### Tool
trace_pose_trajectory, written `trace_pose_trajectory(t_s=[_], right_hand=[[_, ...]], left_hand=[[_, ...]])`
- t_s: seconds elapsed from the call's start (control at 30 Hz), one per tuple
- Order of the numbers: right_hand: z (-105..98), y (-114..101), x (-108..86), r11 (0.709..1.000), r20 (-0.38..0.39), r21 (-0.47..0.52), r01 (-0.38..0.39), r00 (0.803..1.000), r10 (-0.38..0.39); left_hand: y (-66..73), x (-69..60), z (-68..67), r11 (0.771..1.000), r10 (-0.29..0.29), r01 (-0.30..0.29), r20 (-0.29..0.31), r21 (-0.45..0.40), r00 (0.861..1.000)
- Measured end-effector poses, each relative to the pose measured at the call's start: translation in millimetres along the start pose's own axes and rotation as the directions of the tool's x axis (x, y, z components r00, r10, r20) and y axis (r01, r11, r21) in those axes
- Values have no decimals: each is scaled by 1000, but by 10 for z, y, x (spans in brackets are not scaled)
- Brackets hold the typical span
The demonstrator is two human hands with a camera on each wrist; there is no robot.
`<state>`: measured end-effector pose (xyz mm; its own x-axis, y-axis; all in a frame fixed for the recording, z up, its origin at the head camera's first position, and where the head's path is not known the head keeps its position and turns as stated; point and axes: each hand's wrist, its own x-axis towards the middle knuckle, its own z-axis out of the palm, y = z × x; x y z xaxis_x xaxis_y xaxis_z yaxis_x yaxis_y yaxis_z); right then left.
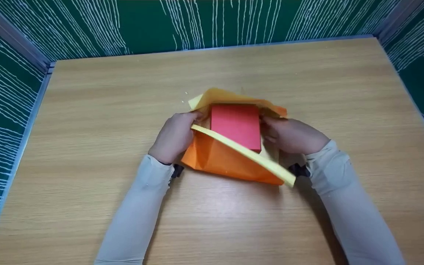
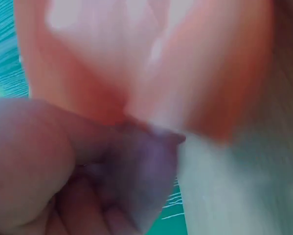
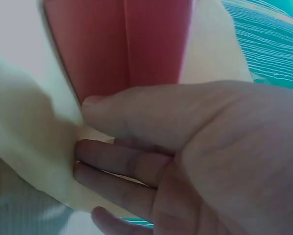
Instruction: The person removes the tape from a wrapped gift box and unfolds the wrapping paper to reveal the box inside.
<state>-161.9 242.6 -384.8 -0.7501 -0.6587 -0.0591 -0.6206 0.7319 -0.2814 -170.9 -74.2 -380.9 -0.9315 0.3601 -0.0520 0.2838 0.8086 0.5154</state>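
A red box (image 1: 236,127) lies on a sheet of wrapping paper (image 1: 230,158), orange outside and pale yellow inside. The paper's near side is raised with a folded yellow edge, and its far side curls up behind the box. At the paper's left end, my left hand (image 1: 177,136) pinches it between thumb and index finger (image 2: 131,166); the left wrist view is blurred. My right hand (image 1: 294,134) is at the box's right side. In the right wrist view its thumb (image 3: 136,110) touches the box (image 3: 131,44), while the other fingers extend over the paper's pale inside.
The wooden tabletop (image 1: 105,121) surrounds the paper. Green walls with white streaks (image 1: 145,25) stand along the back and sides. A few tiny white scraps (image 1: 185,97) lie left of the paper's far edge.
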Motion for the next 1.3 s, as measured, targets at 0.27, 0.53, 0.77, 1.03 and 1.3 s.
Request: trace_pose_trajectory(t_s=[0.27, 0.53, 0.77, 1.03, 1.3], right_hand=[[36, 13, 12, 991, -81, 126, -38, 996, 48], [6, -4, 64, 981, 3, 168, -98, 995, 98], [36, 19, 99, 985, -14, 161, -69, 997, 72], [119, 211, 192, 995, -20, 91, -48, 999, 50], [102, 433, 427, 978, 108, 157, -135, 987, 119]], left_hand=[[-55, 34, 30, 1000, 11, -11, -9, -7, 1000], [-135, 68, 50, 995, 95, -95, -9, -8, 995], [-169, 9, 59, 995, 4, -14, 90, 102, 996], [-205, 40, 126, 977, 133, -156, 158, 144, 978], [-312, 179, 124, 983, 134, -165, 312, 74, 941]])
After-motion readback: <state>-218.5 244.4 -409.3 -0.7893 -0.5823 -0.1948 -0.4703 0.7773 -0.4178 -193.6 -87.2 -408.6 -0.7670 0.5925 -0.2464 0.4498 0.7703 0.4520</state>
